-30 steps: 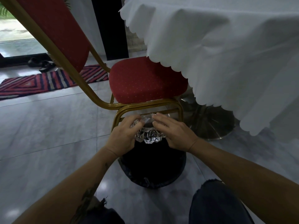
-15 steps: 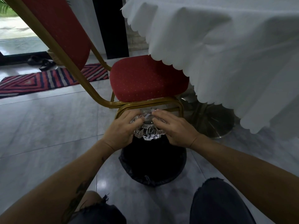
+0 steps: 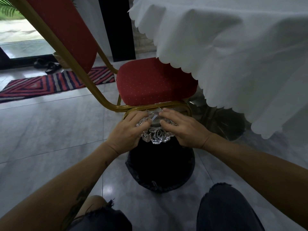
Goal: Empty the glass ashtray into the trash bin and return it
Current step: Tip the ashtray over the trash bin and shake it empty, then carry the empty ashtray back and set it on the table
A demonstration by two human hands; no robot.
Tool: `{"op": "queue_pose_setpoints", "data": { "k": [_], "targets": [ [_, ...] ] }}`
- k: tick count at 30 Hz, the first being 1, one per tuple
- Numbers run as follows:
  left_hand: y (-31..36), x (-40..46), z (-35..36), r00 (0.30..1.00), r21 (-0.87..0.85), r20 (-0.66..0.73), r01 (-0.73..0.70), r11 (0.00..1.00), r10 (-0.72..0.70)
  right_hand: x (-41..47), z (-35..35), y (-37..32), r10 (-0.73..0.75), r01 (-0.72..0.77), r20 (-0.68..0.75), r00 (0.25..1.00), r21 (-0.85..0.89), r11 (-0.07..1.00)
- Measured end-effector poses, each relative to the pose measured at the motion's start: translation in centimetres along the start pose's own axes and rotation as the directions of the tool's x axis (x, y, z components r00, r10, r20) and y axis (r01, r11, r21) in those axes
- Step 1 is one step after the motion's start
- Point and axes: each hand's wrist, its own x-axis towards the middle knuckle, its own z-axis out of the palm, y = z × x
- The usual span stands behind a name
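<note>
The cut-glass ashtray [image 3: 156, 136] is held tilted over the black trash bin [image 3: 160, 169], which stands on the floor lined with a dark bag. My left hand [image 3: 128, 130] grips the ashtray's left side, and my right hand [image 3: 181, 129] grips its right side, fingers over the rim. Most of the ashtray's top is hidden by my fingers. The bin's inside is too dark to see into.
A red chair with a gold frame [image 3: 155, 84] stands just behind the bin. A table under a white scalloped cloth [image 3: 233, 52] overhangs at the right, its metal base [image 3: 221, 124] behind my right hand. A striped rug [image 3: 55, 83] lies far left. My knees are below.
Both hands have lifted the ashtray slightly up and away from the bin, toward the chair's front rail. The grip is unchanged.
</note>
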Motion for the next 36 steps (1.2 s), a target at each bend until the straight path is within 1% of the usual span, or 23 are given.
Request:
{"op": "queue_pose_setpoints", "data": {
  "k": [7,10,13,16,18,19,21,24,26,28,30,31,32,34,36],
  "targets": [
    [-0.2,0.0,0.2,1.000,0.015,-0.017,0.009,1.000,-0.009,0.1,0.1,0.1,0.012,-0.012,-0.020,1.000,0.012,1.000],
    [-0.2,-0.2,0.1,0.999,0.007,-0.026,0.022,1.000,-0.022,0.2,0.0,-0.1,0.034,-0.032,-0.024,0.999,0.059,0.998],
    [-0.1,-0.2,-0.1,0.998,-0.071,-0.015,0.064,0.995,-0.066,0.0,0.1,-0.6,0.123,-0.118,-0.020,0.992,0.162,0.980],
    [0.6,-0.3,-0.3,0.994,-0.135,0.019,0.111,0.985,-0.110,-0.7,1.0,-1.4,0.228,-0.232,0.046,0.973,0.231,0.945],
    [1.1,-0.5,0.0,0.984,-0.186,0.074,0.173,0.967,-0.162,-1.2,2.0,-2.1,0.332,-0.340,0.083,0.940,0.334,0.879],
    [1.2,-0.7,0.3,0.971,-0.231,0.119,0.228,0.946,-0.205,-1.4,2.4,-2.4,0.401,-0.407,0.102,0.910,0.399,0.822],
    [1.3,-1.2,1.0,0.925,-0.341,0.211,0.374,0.862,-0.317,-1.5,3.3,-3.3,0.526,-0.511,0.143,0.838,0.546,0.664],
    [1.7,-1.8,2.1,0.818,-0.464,0.279,0.573,0.675,-0.503,-1.5,4.6,-4.9,0.664,-0.580,0.204,0.719,0.702,0.413],
    [2.3,-2.3,2.8,0.719,-0.497,0.322,0.682,0.537,-0.616,-1.4,5.2,-5.9,0.723,-0.644,0.294,0.625,0.717,0.265],
    [2.6,-2.8,3.4,0.602,-0.508,0.382,0.771,0.384,-0.701,-1.4,5.7,-6.7,0.734,-0.695,0.391,0.555,0.702,0.152],
    [2.6,-3.0,3.7,0.494,-0.530,0.442,0.817,0.227,-0.749,-1.2,6.1,-6.8,0.744,-0.708,0.426,0.516,0.700,0.090],
    [2.6,-2.9,3.8,0.456,-0.530,0.457,0.829,0.177,-0.764,-1.0,6.3,-6.6,0.756,-0.709,0.425,0.499,0.701,0.074],
    [2.5,-2.8,3.8,0.426,-0.524,0.466,0.839,0.147,-0.776,-0.8,6.5,-6.4,0.767,-0.706,0.418,0.486,0.706,0.063],
    [2.6,-2.3,3.3,0.393,-0.531,0.479,0.842,0.098,-0.785,-0.1,6.6,-6.0,0.786,-0.694,0.404,0.468,0.719,0.044],
    [2.5,-1.6,2.3,0.342,-0.543,0.503,0.839,0.018,-0.794,0.7,5.9,-5.7,0.801,-0.702,0.396,0.450,0.711,0.042]
  ]
}}
